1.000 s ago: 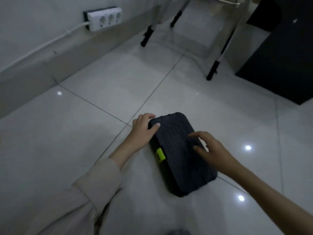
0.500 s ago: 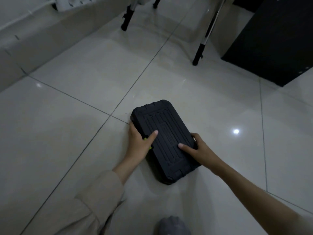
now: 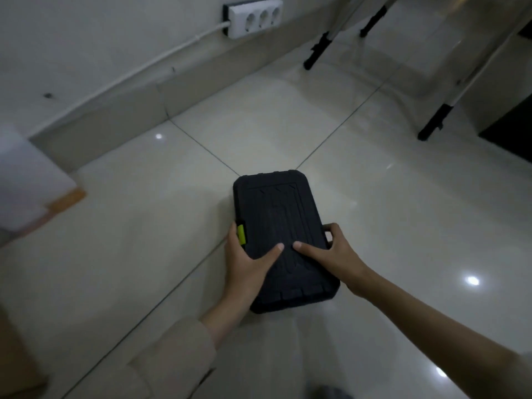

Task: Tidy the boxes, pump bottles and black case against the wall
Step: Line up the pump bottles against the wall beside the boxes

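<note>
- We clasp the black case (image 3: 283, 240) between left hand (image 3: 247, 262) and right hand (image 3: 331, 254), above glossy pale floor tiles (image 3: 144, 240).
- Beyond the case, a white socket strip (image 3: 253, 20) sits on the wall.

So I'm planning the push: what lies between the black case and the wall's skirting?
Only bare tile floor lies between the black case and the skirting, seen in the head view.
</note>
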Motion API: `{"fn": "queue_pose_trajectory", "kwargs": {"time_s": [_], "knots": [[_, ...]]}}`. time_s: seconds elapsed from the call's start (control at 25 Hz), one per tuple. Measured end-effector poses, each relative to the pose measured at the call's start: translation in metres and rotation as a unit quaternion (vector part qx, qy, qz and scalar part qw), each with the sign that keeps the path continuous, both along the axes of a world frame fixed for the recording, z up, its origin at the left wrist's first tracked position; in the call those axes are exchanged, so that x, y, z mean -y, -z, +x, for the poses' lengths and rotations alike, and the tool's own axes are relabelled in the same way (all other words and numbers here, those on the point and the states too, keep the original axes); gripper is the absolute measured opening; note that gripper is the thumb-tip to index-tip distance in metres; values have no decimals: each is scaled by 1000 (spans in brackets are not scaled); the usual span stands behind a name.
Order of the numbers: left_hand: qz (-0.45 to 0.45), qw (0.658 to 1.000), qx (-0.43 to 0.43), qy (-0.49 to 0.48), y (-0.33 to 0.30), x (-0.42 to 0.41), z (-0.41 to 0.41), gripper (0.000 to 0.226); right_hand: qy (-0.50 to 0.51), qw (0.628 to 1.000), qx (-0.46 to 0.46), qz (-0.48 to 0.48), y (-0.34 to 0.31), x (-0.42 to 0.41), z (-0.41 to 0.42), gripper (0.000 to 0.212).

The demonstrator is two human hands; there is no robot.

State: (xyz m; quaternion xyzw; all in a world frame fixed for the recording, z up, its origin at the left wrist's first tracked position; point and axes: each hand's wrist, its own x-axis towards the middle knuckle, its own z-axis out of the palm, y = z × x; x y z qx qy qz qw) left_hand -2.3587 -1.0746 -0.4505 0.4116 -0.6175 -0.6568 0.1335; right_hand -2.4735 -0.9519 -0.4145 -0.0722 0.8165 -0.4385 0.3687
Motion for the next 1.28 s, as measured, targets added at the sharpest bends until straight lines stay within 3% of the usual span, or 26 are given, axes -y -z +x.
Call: {"fn": "queue_pose_trajectory", "kwargs": {"time_s": [0.28,0.48,0.6,0.76,0.88,1.08,1.28], "knots": [[-85,975,28,-202,-14,82,96,79,-280,960,-17,-6,0,150,48,75],[-108,954,106,-260,-14,127,162,89,-370,928,-17,-37,20,218,111,73],[-132,948,187,-221,-21,132,174,87,-421,905,-52,-32,28,236,125,75],[-293,900,312,-83,-25,128,168,68,-495,864,-52,-72,30,248,135,69],[-325,870,369,-31,-22,132,173,69,-514,849,-23,-119,26,255,141,58],[-352,845,403,-2,-16,138,177,75,-524,846,-12,-100,22,262,139,55],[-314,859,405,-10,-23,152,167,69,-572,819,-48,-16,4,265,122,47]]}}
